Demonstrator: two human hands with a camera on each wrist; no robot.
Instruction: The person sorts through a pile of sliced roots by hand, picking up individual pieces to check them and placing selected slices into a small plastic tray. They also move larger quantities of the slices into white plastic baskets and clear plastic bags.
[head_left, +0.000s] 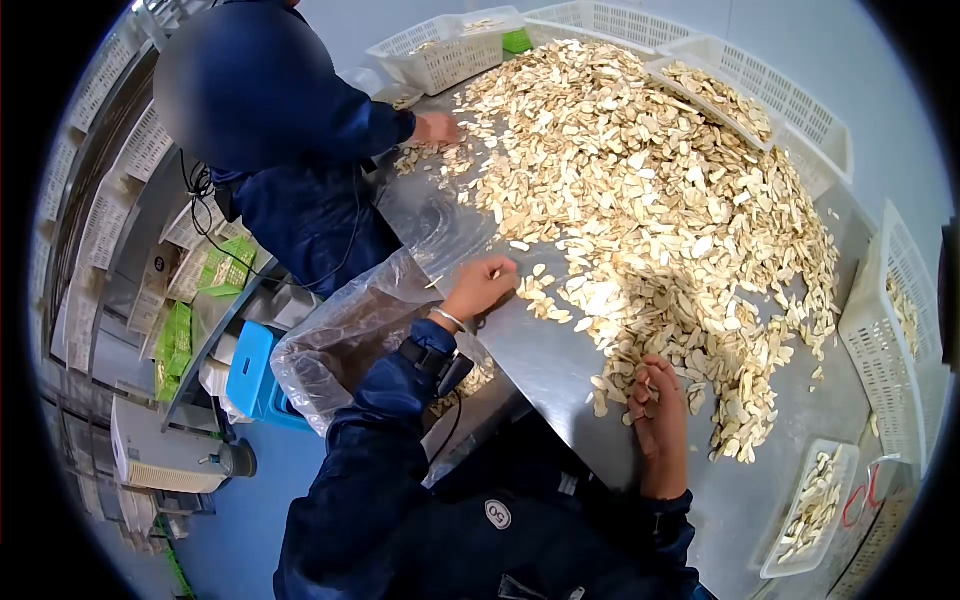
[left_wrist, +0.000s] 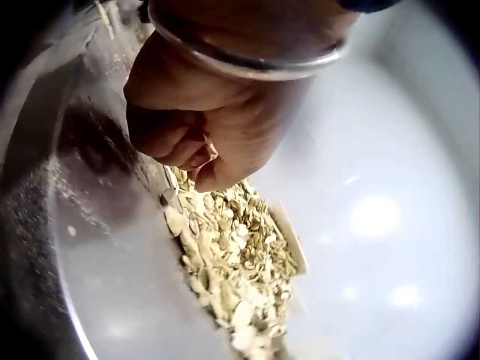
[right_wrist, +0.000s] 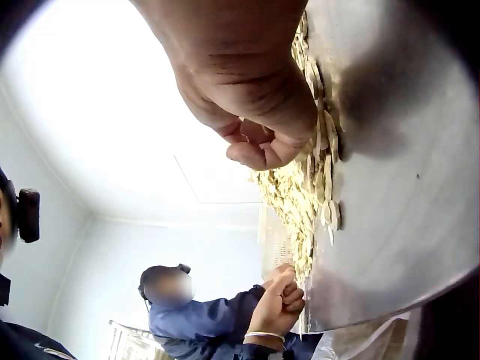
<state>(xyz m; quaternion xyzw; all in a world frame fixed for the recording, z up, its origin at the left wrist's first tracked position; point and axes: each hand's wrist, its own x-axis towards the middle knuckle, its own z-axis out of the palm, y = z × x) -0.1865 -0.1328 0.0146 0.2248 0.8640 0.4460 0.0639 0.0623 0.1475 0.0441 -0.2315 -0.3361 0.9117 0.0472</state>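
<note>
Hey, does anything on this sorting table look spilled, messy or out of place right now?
Nothing looks damaged. The pale slices lie in one big loose heap straight on the metal table, with a few strays scattered by the left hand. The right hand rests at the heap's near edge.

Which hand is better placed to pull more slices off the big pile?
Probably the right hand: its curled fingers already rest among slices at the pile's near edge. The left hand sits by thinner, scattered slices on the bare table.
</note>
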